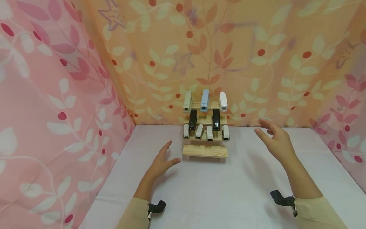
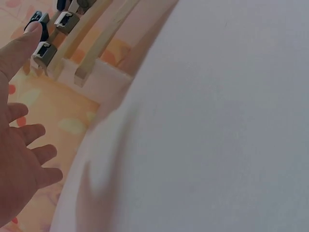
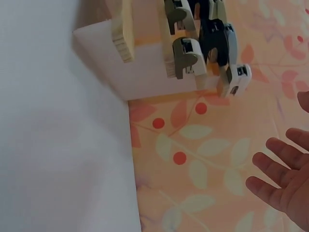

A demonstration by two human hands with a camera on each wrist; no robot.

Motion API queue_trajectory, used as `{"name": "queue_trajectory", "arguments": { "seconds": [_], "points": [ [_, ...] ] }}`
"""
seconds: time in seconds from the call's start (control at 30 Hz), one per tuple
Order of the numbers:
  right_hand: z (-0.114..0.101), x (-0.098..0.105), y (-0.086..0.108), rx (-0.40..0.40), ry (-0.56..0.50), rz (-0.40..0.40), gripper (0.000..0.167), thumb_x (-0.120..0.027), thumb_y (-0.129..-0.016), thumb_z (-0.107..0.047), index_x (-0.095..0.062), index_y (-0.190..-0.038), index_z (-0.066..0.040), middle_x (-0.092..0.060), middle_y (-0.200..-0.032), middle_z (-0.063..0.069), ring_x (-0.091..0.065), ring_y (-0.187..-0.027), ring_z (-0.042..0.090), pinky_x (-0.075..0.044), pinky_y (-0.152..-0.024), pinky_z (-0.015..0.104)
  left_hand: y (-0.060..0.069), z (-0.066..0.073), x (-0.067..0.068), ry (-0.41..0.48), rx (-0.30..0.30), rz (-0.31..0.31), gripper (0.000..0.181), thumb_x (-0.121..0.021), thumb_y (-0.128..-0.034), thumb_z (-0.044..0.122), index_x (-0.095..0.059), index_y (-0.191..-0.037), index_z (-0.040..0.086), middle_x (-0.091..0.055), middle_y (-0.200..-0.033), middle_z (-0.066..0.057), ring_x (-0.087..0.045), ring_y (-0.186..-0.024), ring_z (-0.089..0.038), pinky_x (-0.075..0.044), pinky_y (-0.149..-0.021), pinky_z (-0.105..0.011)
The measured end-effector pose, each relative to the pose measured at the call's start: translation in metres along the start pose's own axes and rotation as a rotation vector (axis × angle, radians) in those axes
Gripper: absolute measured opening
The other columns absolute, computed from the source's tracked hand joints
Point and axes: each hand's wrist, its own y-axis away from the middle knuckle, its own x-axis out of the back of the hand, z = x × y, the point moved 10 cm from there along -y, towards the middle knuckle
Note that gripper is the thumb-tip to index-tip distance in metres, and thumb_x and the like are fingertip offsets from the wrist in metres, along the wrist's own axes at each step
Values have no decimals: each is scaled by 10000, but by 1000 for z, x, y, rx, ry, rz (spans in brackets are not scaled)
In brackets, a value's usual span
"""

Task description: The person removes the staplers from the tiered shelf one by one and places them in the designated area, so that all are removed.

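A stepped wooden rack (image 1: 205, 152) stands at the back of the table with staplers on its tiers. On the top tier sit a pale green stapler (image 1: 187, 101), a light blue stapler (image 1: 205, 100) and a white stapler (image 1: 223, 101). Two black staplers, one at left (image 1: 193, 120) and one at right (image 1: 216, 120), lie on the tier below. Lower down is a row of several small white staplers (image 1: 210, 133). My left hand (image 1: 161, 163) hovers left of the rack, thumb and fingers spread, holding nothing. To the rack's right my right hand (image 1: 276, 141) is raised with loosely extended fingers, also holding nothing.
A white cloth covers the table (image 1: 200, 194). Orange leaf-patterned fabric (image 1: 160, 63) hangs right behind the rack, and pink patterned fabric (image 1: 57, 111) borders the left side. Black wrist mounts, one on the left sleeve (image 1: 157, 207) and one on the right (image 1: 282, 199), jut inward.
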Motion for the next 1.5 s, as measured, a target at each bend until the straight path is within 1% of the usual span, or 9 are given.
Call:
{"name": "queue_trajectory", "arguments": {
  "seconds": [0.17,0.33,0.53,0.67,0.77,1.0,1.1,1.3,1.5],
  "points": [
    [-8,-5,-11,18,-19,-4,631,-659,-1001,-440,-524,-1477,-48,-582,-1459,168,-564,-1300,367,-446,-1075,609,-5,-2,-9,15,-5,-6,984,-844,-849,429,-263,-1631,294,-271,-1685,-66,-256,-1543,-355,-247,-1225,-637],
    [-18,-10,-21,21,-56,-27,617,-659,-1003,-433,-528,-1478,-62,-579,-1465,160,-566,-1296,412,-489,-1017,641,-9,-3,-18,27,-4,-14,989,-841,-851,433,-267,-1634,242,-278,-1682,-84,-257,-1540,-372,-262,-1218,-638],
    [-25,-18,-36,9,-102,-40,591,-685,-995,-389,-542,-1454,-45,-577,-1458,175,-535,-1342,388,-424,-1116,615,-14,-1,-28,47,-18,-33,959,-827,-880,382,-261,-1636,214,-280,-1685,-26,-271,-1539,-353,-272,-1231,-596],
    [-30,-24,-49,19,-123,-33,561,-688,-999,-349,-555,-1441,-30,-592,-1443,178,-548,-1332,379,-423,-1124,594,-21,3,-29,61,-41,-24,959,-829,-876,383,-275,-1631,178,-318,-1670,-19,-309,-1521,-365,-291,-1233,-564],
    [-34,-29,-58,26,-143,-35,558,-682,-1003,-345,-554,-1445,-29,-592,-1447,174,-548,-1331,380,-425,-1122,590,-26,6,-26,80,-57,-3,930,-832,-881,328,-299,-1618,133,-363,-1649,-45,-347,-1500,-377,-307,-1231,-540],
    [-34,-42,-75,10,-127,-59,615,-696,-987,-396,-542,-1446,-17,-567,-1466,198,-536,-1337,397,-415,-1139,593,-35,6,-34,240,-63,-34,852,-808,-904,151,-314,-1575,-28,-401,-1601,-200,-385,-1478,-386,-326,-1222,-515],
    [-34,-48,-83,18,-142,-66,614,-706,-983,-376,-542,-1444,-5,-572,-1450,218,-537,-1329,405,-427,-1130,592,-35,3,-37,282,-50,-34,823,-804,-903,129,-340,-1565,-24,-422,-1590,-191,-400,-1476,-357,-338,-1218,-496],
    [-32,-56,-95,-3,-138,-83,643,-716,-972,-400,-534,-1457,-19,-560,-1463,211,-519,-1340,411,-429,-1120,611,-39,0,-43,403,-78,-32,751,-786,-904,68,-389,-1531,-51,-472,-1541,-232,-439,-1446,-374,-355,-1213,-475],
    [-33,-68,-105,-39,-129,-130,655,-720,-974,-369,-510,-1472,0,-547,-1462,252,-500,-1353,456,-418,-1129,609,-40,-1,-49,448,-61,-28,676,-754,-917,10,-430,-1506,-58,-505,-1498,-259,-493,-1397,-386,-422,-1172,-435]
  ]
}}
